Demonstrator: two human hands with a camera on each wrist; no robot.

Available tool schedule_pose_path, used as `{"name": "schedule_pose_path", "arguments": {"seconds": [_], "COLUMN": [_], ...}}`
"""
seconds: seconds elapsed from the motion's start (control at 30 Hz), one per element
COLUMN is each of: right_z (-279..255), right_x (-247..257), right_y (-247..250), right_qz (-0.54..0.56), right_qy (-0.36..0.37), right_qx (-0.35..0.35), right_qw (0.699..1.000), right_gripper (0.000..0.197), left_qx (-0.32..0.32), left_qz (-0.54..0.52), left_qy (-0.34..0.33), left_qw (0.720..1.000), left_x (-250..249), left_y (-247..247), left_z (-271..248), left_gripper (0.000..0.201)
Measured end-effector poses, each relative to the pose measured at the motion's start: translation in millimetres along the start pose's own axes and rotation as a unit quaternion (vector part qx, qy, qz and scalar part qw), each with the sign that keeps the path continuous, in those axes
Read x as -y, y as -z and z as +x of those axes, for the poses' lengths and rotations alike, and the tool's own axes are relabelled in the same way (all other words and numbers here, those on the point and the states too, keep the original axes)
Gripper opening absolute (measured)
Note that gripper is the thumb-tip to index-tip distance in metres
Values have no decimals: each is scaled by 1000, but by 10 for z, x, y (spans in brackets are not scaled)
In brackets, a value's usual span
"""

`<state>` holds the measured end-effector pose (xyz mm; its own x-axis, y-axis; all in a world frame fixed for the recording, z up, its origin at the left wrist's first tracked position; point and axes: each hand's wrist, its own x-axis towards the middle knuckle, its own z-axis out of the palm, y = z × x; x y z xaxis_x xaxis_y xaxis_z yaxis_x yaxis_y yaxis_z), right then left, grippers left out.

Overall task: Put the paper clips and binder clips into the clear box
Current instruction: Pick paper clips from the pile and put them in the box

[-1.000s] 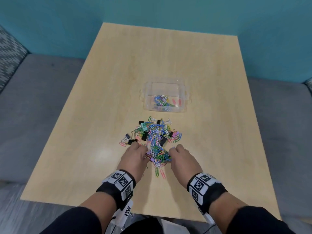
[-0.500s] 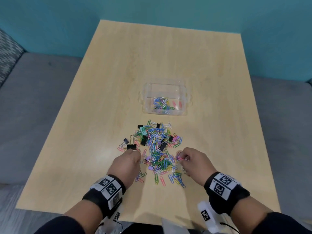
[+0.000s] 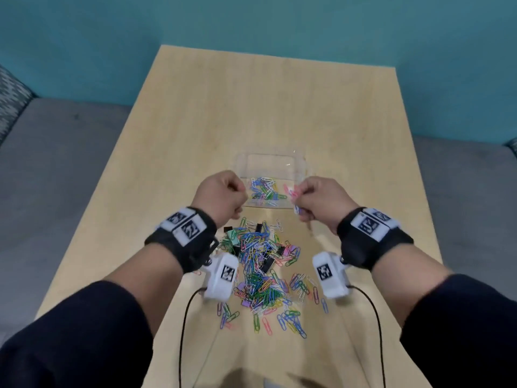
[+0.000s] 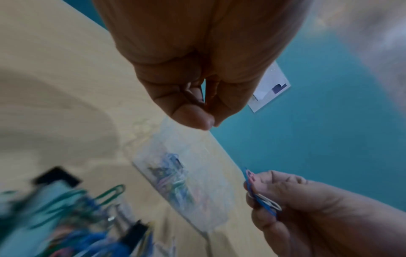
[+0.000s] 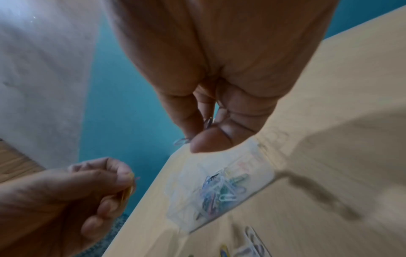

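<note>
The clear box (image 3: 268,157) stands mid-table with several coloured paper clips in its near half. My left hand (image 3: 237,191) hovers as a fist over the box's near left corner. In the right wrist view it pinches a few yellowish paper clips (image 5: 128,189). My right hand (image 3: 300,197) hovers at the near right corner, gripping pink, blue and white paper clips (image 4: 259,196). The loose pile of paper clips (image 3: 260,275) lies on the table below my wrists. Black binder clips (image 3: 267,264) and a mint one (image 3: 232,235) are mixed into it.
The light wooden table (image 3: 279,102) is bare beyond the box. Grey sofa cushions (image 3: 56,163) lie on both sides and a teal wall (image 3: 279,21) behind. A white sheet (image 4: 270,87) hangs on the wall. Black cables (image 3: 181,331) hang from the wrist cameras.
Both hands have lifted off the clip pile and moved forward to the box's near edge, each carrying a pinch of paper clips. The camera view has tilted closer.
</note>
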<state>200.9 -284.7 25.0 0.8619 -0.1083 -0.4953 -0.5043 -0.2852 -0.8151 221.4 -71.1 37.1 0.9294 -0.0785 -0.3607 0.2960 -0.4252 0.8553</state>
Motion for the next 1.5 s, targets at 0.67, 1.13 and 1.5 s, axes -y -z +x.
{"name": "schedule_pose_path", "arguments": {"seconds": [0.67, 1.13, 1.5], "right_z": [-854, -1429, -1382], "right_x": [-1076, -1327, -1280], "right_y": [-173, -269, -682], "right_qz": [-539, -526, -431], "right_qy": [257, 254, 117], "right_qx": [67, 70, 47], "right_qw": [799, 809, 894], "right_gripper": [49, 50, 79], "left_qx": [-30, 26, 71], "left_qz": [367, 409, 363], "left_qy": [-112, -205, -112], "left_qw": [923, 889, 922], "left_x": [1504, 1637, 1428], "left_y": [270, -1, -215], "left_z": [-1438, -1733, -1358], "left_gripper": [27, 33, 74]}}
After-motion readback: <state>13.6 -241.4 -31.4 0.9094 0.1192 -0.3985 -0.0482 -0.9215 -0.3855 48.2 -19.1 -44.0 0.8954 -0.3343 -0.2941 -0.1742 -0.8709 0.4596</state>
